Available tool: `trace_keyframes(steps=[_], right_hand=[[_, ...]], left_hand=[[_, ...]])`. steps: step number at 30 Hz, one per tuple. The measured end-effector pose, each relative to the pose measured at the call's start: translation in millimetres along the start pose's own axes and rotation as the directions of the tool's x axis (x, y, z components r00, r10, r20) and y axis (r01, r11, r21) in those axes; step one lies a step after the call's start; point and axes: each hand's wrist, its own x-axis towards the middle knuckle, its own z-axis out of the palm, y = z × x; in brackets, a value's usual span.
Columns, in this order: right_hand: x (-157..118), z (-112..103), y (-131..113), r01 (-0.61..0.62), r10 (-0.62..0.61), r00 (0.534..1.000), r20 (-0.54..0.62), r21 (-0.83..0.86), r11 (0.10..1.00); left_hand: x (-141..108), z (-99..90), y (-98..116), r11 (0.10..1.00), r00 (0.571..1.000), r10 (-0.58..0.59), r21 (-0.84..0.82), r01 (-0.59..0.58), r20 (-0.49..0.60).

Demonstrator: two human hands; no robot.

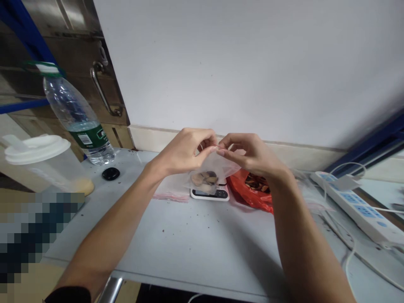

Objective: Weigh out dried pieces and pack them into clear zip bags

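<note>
My left hand and my right hand meet at the top edge of a clear zip bag, each pinching its reddish seal strip. Several brown, flat, slice-like pieces lie in the bottom of the bag. Behind and under the bag is a small white kitchen scale with a dark front panel, partly covered. To its right a red plastic bag stands open with more dark brown pieces inside. Left of the scale lies a stack of flat zip bags with pink edges.
A large water bottle and a lidded plastic cup stand at the left, near a black round lid. At the right lie a white power strip and loose cables. Crumbs dot the grey table; a white wall panel rises behind.
</note>
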Motion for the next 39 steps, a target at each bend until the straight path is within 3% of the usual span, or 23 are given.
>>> trace_keyframes(steps=[9, 18, 22, 26, 29, 31, 33, 35, 37, 39], right_hand=[[-5.6, -17.7, 18.9, -0.040, 0.034, 0.998, -0.046, -0.130, 0.991], [-13.9, -36.0, 23.2, -0.144, 0.118, 0.986, -0.119, -0.243, 0.959], [-21.0, -46.8, 13.5, -0.123, 0.128, 0.992, 0.012, -0.190, 0.974], [-28.7, -51.6, 15.2, -0.069, 0.097, 0.977, 0.190, -0.150, 0.986], [-45.2, -65.8, 26.4, -0.129, 0.158, 0.980, 0.118, -0.219, 0.967], [-63.4, -81.7, 35.7, -0.194, 0.183, 0.981, -0.064, -0.280, 0.940], [-85.6, -97.0, 45.9, -0.254, 0.151, 0.942, -0.300, -0.340, 0.906], [-109.8, -105.1, 57.9, -0.300, 0.091, 0.887, -0.452, -0.415, 0.859], [-133.7, -103.1, 71.5, -0.342, 0.087, 0.884, -0.459, -0.508, 0.791], [-154.9, -94.2, 84.4, -0.372, 0.207, 0.918, -0.338, -0.555, 0.744]], left_hand=[[-1.9, -25.8, -13.2, 0.989, 0.987, -0.137, 0.043, 0.141, -0.079], [3.3, -21.1, -5.0, 0.990, 0.994, -0.081, 0.113, 0.089, -0.072], [21.5, -5.8, 7.9, 0.990, 0.998, 0.063, 0.129, -0.062, -0.001], [50.7, 25.8, 31.1, 0.946, 0.951, 0.309, 0.093, -0.310, 0.030], [64.1, 47.2, 49.8, 0.928, 0.923, 0.370, 0.081, -0.363, -0.106], [65.1, 57.0, 56.4, 0.938, 0.923, 0.346, 0.039, -0.345, -0.167], [61.0, 65.6, 55.8, 0.957, 0.952, 0.285, -0.017, -0.289, -0.107], [54.2, 75.7, 48.7, 0.977, 0.975, 0.208, -0.053, -0.204, 0.078], [46.5, 88.2, 38.0, 0.989, 0.947, 0.144, -0.028, -0.142, 0.287], [39.1, 101.3, 27.3, 0.991, 0.908, 0.120, 0.005, -0.133, 0.403]])
